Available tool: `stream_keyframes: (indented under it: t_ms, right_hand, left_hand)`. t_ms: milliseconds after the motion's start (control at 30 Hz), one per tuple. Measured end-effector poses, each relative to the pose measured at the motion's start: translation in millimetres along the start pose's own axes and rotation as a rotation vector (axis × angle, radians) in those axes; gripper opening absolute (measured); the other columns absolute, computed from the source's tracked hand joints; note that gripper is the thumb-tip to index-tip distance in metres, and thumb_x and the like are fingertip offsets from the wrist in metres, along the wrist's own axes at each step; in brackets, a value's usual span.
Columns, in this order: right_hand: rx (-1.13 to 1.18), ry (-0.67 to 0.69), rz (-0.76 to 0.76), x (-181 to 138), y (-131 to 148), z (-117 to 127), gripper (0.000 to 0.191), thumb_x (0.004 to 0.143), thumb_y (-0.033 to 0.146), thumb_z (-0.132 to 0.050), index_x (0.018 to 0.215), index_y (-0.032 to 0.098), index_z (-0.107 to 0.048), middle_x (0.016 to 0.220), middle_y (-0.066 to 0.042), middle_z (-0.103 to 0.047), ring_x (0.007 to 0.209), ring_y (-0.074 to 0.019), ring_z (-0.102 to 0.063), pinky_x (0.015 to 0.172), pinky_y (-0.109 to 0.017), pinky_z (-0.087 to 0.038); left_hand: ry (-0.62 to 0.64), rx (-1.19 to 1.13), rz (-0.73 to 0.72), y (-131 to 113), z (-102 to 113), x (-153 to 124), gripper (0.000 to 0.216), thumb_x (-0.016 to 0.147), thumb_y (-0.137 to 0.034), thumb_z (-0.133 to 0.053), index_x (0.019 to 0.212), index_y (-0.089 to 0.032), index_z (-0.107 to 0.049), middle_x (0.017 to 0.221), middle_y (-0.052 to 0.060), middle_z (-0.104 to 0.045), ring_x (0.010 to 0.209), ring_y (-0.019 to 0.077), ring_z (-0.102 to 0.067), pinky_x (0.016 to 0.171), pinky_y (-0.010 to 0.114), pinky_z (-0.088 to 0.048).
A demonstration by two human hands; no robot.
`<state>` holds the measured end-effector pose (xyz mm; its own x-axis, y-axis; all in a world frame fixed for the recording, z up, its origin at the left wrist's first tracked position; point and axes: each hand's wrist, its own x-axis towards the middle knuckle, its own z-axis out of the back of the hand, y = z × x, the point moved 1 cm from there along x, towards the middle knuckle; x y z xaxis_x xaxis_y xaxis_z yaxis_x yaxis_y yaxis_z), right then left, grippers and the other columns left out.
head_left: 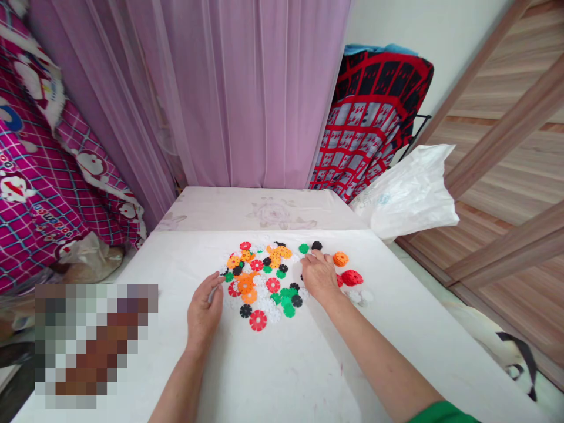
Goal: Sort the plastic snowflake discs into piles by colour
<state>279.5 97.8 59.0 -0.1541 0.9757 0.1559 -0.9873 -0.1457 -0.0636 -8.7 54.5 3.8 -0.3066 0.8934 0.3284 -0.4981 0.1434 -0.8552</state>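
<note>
Loose snowflake-shaped plastic discs lie in a mixed pile on the white table, among them an orange disc (pixel 245 284), a red disc (pixel 258 321), a black disc (pixel 245 311), a green disc (pixel 288 310) and white discs (pixel 275 315). At the pile's left edge rests my left hand (pixel 206 308), its fingers loosely bent and thumb apart, with nothing visible in it. My right hand (pixel 319 276) reaches over the right side of the pile, palm down, fingers pointing away and slightly apart. Its thumb and the space beneath its palm are hidden.
Around my right hand are separate colour groups: a green disc (pixel 304 248), a black disc (pixel 316 245), orange discs (pixel 341 258), red discs (pixel 352 277) and white discs (pixel 363 297). A white plastic bag (pixel 409 191) stands at the table's back right corner. Purple curtains (pixel 255 94) hang behind.
</note>
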Motion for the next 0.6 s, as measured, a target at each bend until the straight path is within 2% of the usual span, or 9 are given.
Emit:
stream_keyframes:
  t_ms: [133,333,600]
  right_hand:
    - [-0.062,0.052,-0.067,12,0,-2,0.033,0.079,0.002,-0.044,0.099,0.014,-0.068,0.101,-0.017,-0.070,0.127,-0.0307,-0.039,0.099,-0.046,-0.023]
    - [-0.083,0.100,-0.087,25,0,-3,0.036,0.075,0.001,-0.045,0.100,0.012,-0.069,0.093,-0.020,-0.071,0.128,-0.0325,-0.038,0.104,-0.052,-0.013]
    - [-0.042,0.121,-0.106,25,4,1,0.036,0.075,-0.001,-0.044,0.097,0.012,-0.069,0.096,-0.019,-0.072,0.125,-0.0306,-0.043,0.105,-0.052,-0.015]
  left_hand:
    - [-0.004,-0.005,0.008,1,-1,1,0.028,0.083,-0.039,-0.050,0.098,-0.025,-0.070,0.121,0.006,-0.067,0.119,0.0242,-0.058,0.107,0.044,-0.041]
    - [-0.016,-0.008,-0.009,1,-1,1,0.027,0.083,-0.038,-0.051,0.098,-0.025,-0.070,0.120,0.005,-0.068,0.117,0.0235,-0.059,0.106,0.043,-0.043]
    - [-0.018,-0.014,-0.015,3,-2,2,0.028,0.083,-0.038,-0.050,0.097,-0.025,-0.070,0.119,0.006,-0.068,0.117,0.0236,-0.059,0.106,0.044,-0.042]
